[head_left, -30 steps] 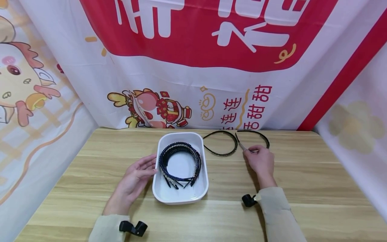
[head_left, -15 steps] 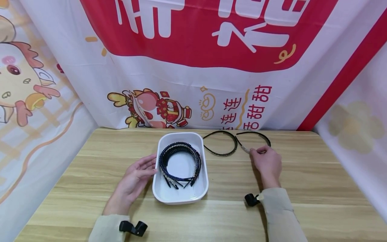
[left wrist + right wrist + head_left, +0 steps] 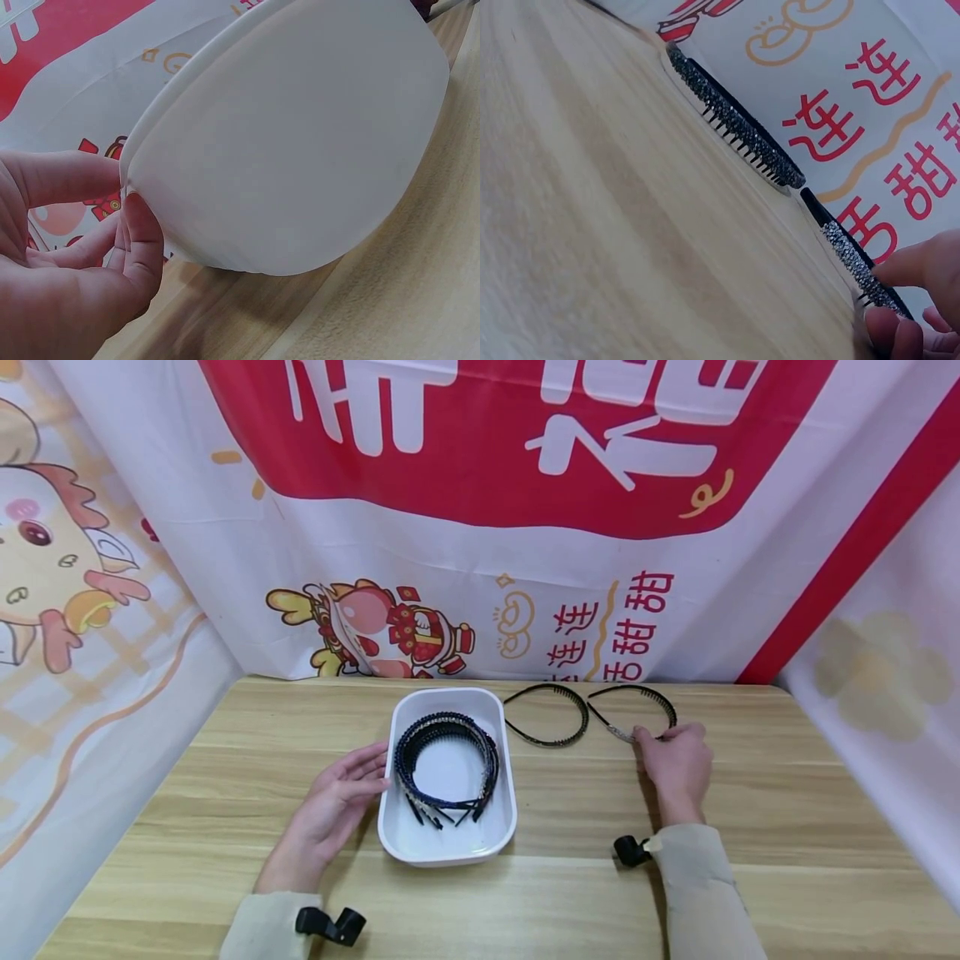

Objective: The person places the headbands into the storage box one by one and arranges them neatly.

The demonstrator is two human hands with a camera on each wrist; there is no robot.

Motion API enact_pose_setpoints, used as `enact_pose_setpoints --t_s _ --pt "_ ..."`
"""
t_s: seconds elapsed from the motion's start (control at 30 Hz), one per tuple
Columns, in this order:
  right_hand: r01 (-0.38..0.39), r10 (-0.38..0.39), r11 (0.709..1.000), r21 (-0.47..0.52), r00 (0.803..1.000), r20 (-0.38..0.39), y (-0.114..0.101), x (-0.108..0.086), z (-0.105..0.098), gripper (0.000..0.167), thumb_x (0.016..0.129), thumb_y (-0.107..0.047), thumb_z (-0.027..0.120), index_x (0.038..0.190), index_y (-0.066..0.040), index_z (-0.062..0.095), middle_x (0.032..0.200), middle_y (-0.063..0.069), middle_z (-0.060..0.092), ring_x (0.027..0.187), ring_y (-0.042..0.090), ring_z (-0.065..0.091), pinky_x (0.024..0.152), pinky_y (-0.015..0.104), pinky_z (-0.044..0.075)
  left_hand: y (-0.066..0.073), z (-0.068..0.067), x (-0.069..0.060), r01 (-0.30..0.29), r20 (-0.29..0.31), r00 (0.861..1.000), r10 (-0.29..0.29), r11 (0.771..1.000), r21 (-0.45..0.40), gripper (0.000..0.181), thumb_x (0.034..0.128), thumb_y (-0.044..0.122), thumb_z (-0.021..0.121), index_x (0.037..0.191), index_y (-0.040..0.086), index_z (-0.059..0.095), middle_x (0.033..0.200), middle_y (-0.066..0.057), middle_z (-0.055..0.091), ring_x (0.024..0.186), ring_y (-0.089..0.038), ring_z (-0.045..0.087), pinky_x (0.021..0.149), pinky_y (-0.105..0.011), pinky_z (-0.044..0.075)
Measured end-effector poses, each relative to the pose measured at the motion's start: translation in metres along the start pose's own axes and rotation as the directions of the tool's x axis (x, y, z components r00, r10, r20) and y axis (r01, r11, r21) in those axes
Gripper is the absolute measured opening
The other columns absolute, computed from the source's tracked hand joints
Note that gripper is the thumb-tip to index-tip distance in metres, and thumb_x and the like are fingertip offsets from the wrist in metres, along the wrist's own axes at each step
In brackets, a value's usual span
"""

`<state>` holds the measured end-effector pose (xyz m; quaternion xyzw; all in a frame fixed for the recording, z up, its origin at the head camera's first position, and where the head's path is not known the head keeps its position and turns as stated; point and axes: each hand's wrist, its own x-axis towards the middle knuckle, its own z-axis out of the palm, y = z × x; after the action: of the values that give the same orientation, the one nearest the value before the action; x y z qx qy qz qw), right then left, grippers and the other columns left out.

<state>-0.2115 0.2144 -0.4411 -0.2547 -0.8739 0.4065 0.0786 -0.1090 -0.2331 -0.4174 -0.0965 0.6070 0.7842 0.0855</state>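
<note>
In the head view, my left hand (image 3: 339, 810) holds the left side of a white plastic bin (image 3: 447, 850). The left wrist view has its thumb at the rim of the bin (image 3: 300, 135) and its curled fingers against the outer wall. Several dark beaded headbands (image 3: 405, 760) lie stacked in the bin. My right hand (image 3: 678, 770) pinches a black toothed headband (image 3: 667, 703) with silver glitter, flat on the table. The right wrist view has thumb and fingers on its glittery band (image 3: 847, 255). A second toothed headband (image 3: 583, 714) lies between bin and right hand.
The wooden table (image 3: 795, 793) ends at a hanging white and red printed cloth (image 3: 480, 568) behind the headbands. Printed cloth also hangs at left and right. Each sleeve carries a small black mount (image 3: 330, 925) at the wrist.
The right hand has slid the pinched headband a little to the right, widening its distance from the headband beside it. The left hand and the bin have stayed in place.
</note>
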Motion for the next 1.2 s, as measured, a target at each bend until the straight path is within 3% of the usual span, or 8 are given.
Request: enact_pose_setpoints --t_s 0.07,0.13,0.3,0.43,0.7,0.87,1.1,1.2 --pt "-0.014 0.014 1.0 0.022 1.0 0.004 0.0008 0.0008 -0.0002 0.056 0.094 -0.039 0.074 0.13 -0.001 0.054 0.088 0.014 0.073 0.066 0.024 0.075 0.072 0.035 0.052 0.0 0.0003 -0.0002 -0.002 0.0 1.0 0.002 1.0 0.002 0.073 0.0945 -0.012 0.061 0.161 -0.007 0.033 0.125 0.004 0.066 0.117 -0.011 0.063 0.107 -0.021 0.055" --pt "-0.035 0.034 0.997 0.073 0.999 0.01 0.0016 0.0023 0.0001 0.052 0.094 -0.031 0.072 0.131 0.0 0.053 0.09 0.015 0.074 0.052 0.015 0.071 0.065 0.03 0.056 0.0 0.0006 -0.0005 -0.003 0.001 1.0 0.003 1.0 0.003 0.073 0.0946 -0.012 0.061 0.162 -0.007 0.032 0.125 0.004 0.066 0.117 -0.011 0.063 0.107 -0.021 0.055" --pt "-0.074 0.072 0.967 0.242 0.997 0.018 0.0033 0.005 0.0012 0.041 0.093 -0.018 0.071 0.125 0.002 0.056 0.091 0.01 0.076 0.047 0.008 0.069 0.052 0.028 0.063 0.0007 0.0002 -0.001 -0.001 -0.001 1.0 0.001 1.0 0.002 0.073 0.0948 -0.012 0.061 0.162 -0.006 0.032 0.126 0.003 0.065 0.118 -0.011 0.062 0.107 -0.021 0.055" --pt "-0.103 0.097 0.931 0.35 0.995 0.035 0.0056 0.007 0.0002 0.034 0.093 -0.014 0.073 0.12 0.002 0.06 0.067 -0.005 0.071 0.049 0.01 0.071 0.054 0.027 0.063 0.0006 -0.0006 -0.0009 0.001 0.0 1.0 -0.001 1.0 0.002 0.073 0.095 -0.011 0.061 0.162 -0.006 0.032 0.127 0.003 0.065 0.119 -0.012 0.062 0.108 -0.021 0.054" --pt "-0.165 0.174 0.877 0.452 0.985 0.022 0.0078 0.0077 -0.0033 0.05 0.094 -0.013 0.073 0.139 0.003 0.058 0.096 0.006 0.073 0.051 0.007 0.072 0.056 0.025 0.063 0.0011 -0.0001 -0.0006 -0.001 0.007 1.0 0.001 1.0 -0.001 0.073 0.0947 -0.012 0.062 0.162 -0.007 0.032 0.127 0.003 0.064 0.118 -0.012 0.062 0.107 -0.022 0.055" --pt "-0.177 0.195 0.875 0.451 0.981 0.007 0.0073 0.008 -0.0045 0.058 0.095 -0.013 0.07 0.149 0.001 0.053 0.12 0.018 0.073 0.052 0.006 0.072 0.056 0.023 0.063 0.0008 0.0012 -0.0005 -0.006 0.01 1.0 0.006 1.0 -0.001 0.073 0.0948 -0.012 0.062 0.161 -0.007 0.032 0.125 0.003 0.065 0.117 -0.012 0.062 0.107 -0.021 0.055" --pt "-0.169 0.196 0.862 0.478 0.981 -0.008 0.0083 0.0081 -0.007 0.059 0.094 -0.011 0.068 0.15 0.0 0.054 0.067 -0.013 0.069 0.052 0.005 0.072 0.057 0.019 0.061 0.001 0.0016 -0.0005 -0.001 0.006 1.0 0.001 1.0 0.002 0.073 0.0946 -0.012 0.061 0.162 -0.007 0.032 0.126 0.003 0.065 0.118 -0.012 0.062 0.107 -0.021 0.055" --pt "-0.171 0.197 0.856 0.487 0.98 -0.001 0.0073 0.0076 -0.007 0.058 0.095 -0.013 0.068 0.15 -0.002 0.055 0.061 -0.019 0.066 0.053 0.005 0.073 0.056 0.018 0.061 0.001 0.0005 -0.0006 0.001 0.001 1.0 -0.001 1.0 0.009 0.074 0.0947 -0.011 0.061 0.162 -0.006 0.032 0.126 0.004 0.065 0.118 -0.011 0.062 0.107 -0.021 0.054"
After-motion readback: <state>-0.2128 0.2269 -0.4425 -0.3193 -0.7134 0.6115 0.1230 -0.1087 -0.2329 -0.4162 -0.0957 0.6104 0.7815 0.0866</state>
